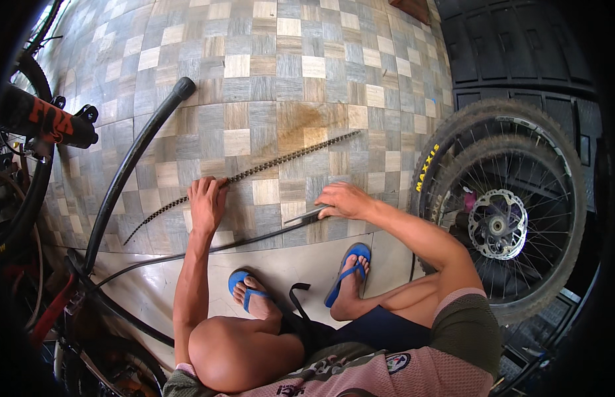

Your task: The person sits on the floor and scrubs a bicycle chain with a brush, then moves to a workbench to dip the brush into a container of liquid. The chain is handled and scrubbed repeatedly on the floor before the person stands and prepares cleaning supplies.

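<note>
A bicycle chain [287, 157] lies stretched slantwise across the tiled floor. My left hand [207, 198] is closed over it, fingers bent down, left of the chain's middle; the links under the fingers are hidden. To the right, nearer my feet, my right hand [342, 200] has its thumb and fingers pinched together at the end of a thin black hose [248, 242]. A slim dark piece [306, 218] sticks out leftward from those fingers. Its kind is too small to tell, and the fingers cover part of it. The right hand is apart from the chain.
On the right, bicycle wheels [564, 192] lie together, one with a brake disc [498, 225]. A thick black tube [132, 165] rises at the left, near a bicycle fork [49, 122]. Below my hands are my feet in blue flip-flops [258, 299]. A brown stain [304, 119] marks the tiles.
</note>
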The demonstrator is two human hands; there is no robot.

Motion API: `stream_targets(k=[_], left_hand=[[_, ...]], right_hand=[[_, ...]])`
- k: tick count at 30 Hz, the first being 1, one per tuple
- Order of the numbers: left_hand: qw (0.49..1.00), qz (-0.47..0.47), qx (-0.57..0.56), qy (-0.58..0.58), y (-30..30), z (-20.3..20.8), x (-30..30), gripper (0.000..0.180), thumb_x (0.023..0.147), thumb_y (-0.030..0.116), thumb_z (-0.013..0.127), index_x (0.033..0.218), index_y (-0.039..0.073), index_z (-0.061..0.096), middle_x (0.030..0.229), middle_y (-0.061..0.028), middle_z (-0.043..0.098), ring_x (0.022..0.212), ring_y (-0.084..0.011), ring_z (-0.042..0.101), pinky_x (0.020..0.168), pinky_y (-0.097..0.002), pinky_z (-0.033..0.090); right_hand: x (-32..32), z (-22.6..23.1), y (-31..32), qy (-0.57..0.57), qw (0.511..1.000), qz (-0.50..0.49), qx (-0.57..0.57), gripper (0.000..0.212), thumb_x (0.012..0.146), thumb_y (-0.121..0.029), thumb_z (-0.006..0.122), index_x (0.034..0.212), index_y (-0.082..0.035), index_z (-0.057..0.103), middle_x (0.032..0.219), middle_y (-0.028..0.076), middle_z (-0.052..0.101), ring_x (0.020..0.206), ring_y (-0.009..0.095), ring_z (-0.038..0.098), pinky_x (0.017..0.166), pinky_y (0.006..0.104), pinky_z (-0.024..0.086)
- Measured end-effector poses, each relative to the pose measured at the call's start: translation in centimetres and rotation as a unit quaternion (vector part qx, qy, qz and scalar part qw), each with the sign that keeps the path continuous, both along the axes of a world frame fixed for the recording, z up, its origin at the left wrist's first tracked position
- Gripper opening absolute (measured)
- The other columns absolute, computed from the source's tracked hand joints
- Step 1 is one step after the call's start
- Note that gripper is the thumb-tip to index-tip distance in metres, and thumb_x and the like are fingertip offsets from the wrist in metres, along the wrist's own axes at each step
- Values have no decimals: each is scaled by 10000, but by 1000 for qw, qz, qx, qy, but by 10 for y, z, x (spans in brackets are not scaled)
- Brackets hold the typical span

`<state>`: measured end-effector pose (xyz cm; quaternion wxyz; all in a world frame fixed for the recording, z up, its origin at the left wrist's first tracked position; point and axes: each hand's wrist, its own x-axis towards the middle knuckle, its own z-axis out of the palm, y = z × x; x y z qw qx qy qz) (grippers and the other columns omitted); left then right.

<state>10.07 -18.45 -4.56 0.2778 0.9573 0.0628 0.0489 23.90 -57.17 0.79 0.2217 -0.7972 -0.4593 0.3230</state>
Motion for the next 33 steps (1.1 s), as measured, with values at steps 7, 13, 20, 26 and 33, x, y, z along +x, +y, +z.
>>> stream_targets(k=[7, 13, 20, 26, 33], left_hand=[[998, -34, 40, -33, 5, -2, -5, 321, 925, 152, 781, 1242, 187, 745, 1139, -46, 647, 1063, -289, 597, 950, -463, 450], [991, -67, 97, -59, 18, -5, -18, 395, 903, 98, 777, 1280, 211, 744, 1129, -25, 650, 1060, -271, 610, 947, -455, 457], [985, -66, 140, -70, 30, 0, -32, 415, 909, 130, 777, 1310, 230, 745, 1156, -38, 657, 1062, -270, 623, 974, -463, 469], [998, -36, 32, -40, 31, 10, -23, 315, 922, 137, 784, 1235, 170, 774, 1110, -57, 681, 1015, -285, 630, 932, -448, 482], [994, -94, 58, -11, 43, 16, 2, 155, 920, 164, 792, 1070, 125, 779, 1012, -36, 709, 979, -274, 645, 874, -421, 496]], right_hand=[[45, -9, 32, -294, 951, -91, 16, 238, 992, -182, 656, 1209, -117, 731, 1076, 61, 665, 1093, 246, 613, 951, 407, 492], [67, -21, 20, -346, 938, -21, -24, 140, 937, -110, 628, 1060, -120, 693, 1071, 33, 631, 1046, 222, 595, 913, 370, 468], [81, -4, -34, -372, 923, -6, -94, 140, 934, -128, 657, 1070, -124, 691, 1021, 42, 600, 1024, 233, 591, 906, 395, 473], [67, -1, -26, -365, 925, -91, -52, 256, 975, -89, 646, 1207, -167, 721, 1140, 42, 642, 1106, 238, 604, 956, 386, 478], [39, -28, 18, -330, 942, -63, 17, 202, 964, -112, 670, 1129, -190, 756, 1152, 28, 643, 1115, 232, 603, 976, 388, 480]])
